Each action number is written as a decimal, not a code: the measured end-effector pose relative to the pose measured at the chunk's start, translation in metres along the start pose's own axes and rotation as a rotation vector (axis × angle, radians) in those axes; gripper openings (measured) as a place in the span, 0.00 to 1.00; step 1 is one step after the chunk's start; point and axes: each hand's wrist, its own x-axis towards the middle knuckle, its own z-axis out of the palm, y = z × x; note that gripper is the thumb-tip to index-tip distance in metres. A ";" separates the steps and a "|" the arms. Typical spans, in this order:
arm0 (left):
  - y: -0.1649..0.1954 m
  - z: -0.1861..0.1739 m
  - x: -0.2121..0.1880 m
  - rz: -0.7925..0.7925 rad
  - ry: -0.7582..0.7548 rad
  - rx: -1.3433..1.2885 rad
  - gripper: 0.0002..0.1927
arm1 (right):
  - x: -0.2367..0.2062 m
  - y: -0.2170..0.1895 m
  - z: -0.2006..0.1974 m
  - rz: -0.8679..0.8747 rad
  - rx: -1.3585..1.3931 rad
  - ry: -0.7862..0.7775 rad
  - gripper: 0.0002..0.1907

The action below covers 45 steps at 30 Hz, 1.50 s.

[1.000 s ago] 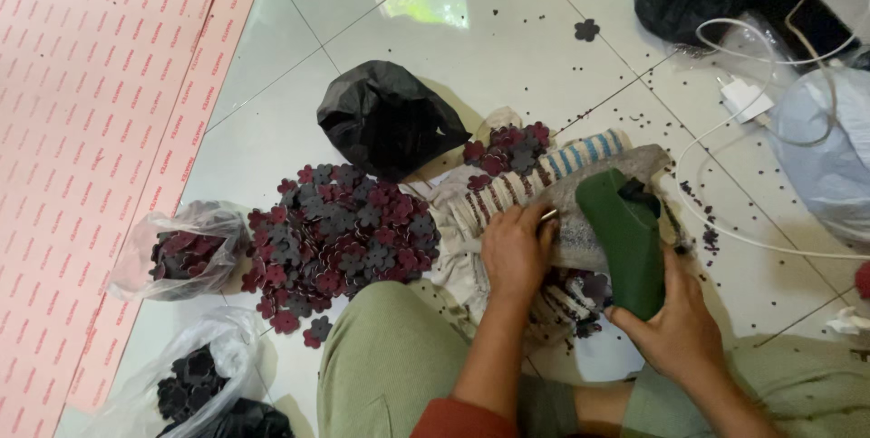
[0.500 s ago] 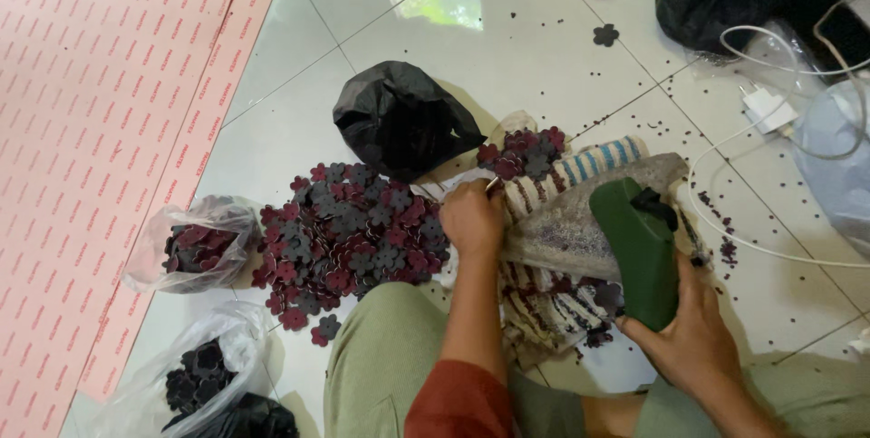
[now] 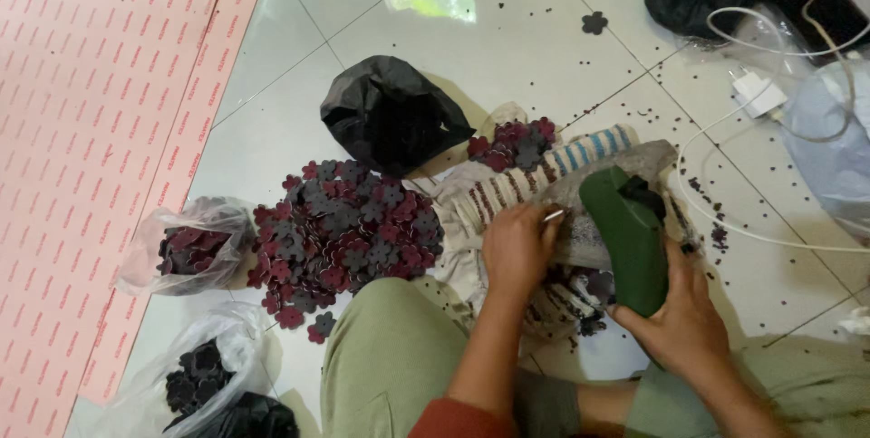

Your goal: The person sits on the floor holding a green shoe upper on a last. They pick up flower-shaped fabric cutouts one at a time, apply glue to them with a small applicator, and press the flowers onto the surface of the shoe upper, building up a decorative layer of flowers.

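- We see our left hand (image 3: 517,248) curled closed over a striped cloth (image 3: 489,207), its fingers pinching a thin silvery metal tool (image 3: 554,215) whose tip points toward the right hand.
- Our right hand (image 3: 680,320) is wrapped around the lower end of a dark green sheet (image 3: 625,239), folded or rolled, holding it nearly upright; a small black piece (image 3: 642,193) sits at its top edge.
- The green sheet stands just right of the left hand, over a grey pad (image 3: 598,198) that lies on the striped cloth.
- Left of the cloth, a heap of maroon and grey flower-shaped cutouts (image 3: 349,230) spreads over the white tiled floor (image 3: 544,48), touching our knee in olive trousers (image 3: 390,365).
- A smaller cluster of the same cutouts (image 3: 512,144) rests at the top of the cloth, beside a crumpled black plastic bag (image 3: 390,116).
- Two clear plastic bags lie at lower left: one (image 3: 186,248) holds maroon cutouts, the other (image 3: 195,379) holds darker ones.
- A pink patterned mat (image 3: 91,130) covers the floor along the left side.
- A single dark cutout (image 3: 594,23) lies alone on the tiles near the top, well apart from the heap.
- At the right, a white charger plug (image 3: 759,94) with its white cable (image 3: 725,221) loops across tiles sprinkled with tiny dark punched bits (image 3: 716,211).
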 end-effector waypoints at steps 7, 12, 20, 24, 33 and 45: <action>-0.015 -0.001 -0.006 -0.283 -0.098 -0.220 0.12 | -0.001 -0.011 -0.005 0.046 0.032 -0.031 0.68; -0.036 0.023 0.010 -0.346 0.059 -1.197 0.13 | -0.001 -0.013 -0.006 0.079 0.004 -0.063 0.68; -0.046 0.058 -0.003 -0.400 0.079 -1.403 0.09 | -0.003 -0.017 -0.009 0.114 -0.005 -0.101 0.69; -0.047 0.062 -0.003 -0.380 0.073 -1.372 0.08 | -0.003 -0.017 -0.010 0.103 -0.008 -0.105 0.69; -0.035 0.053 -0.003 -0.321 0.061 -1.273 0.07 | 0.000 -0.014 -0.007 0.090 -0.018 -0.107 0.70; -0.007 0.024 -0.009 -0.128 -0.057 -0.514 0.07 | -0.005 -0.022 -0.018 0.100 0.020 -0.051 0.66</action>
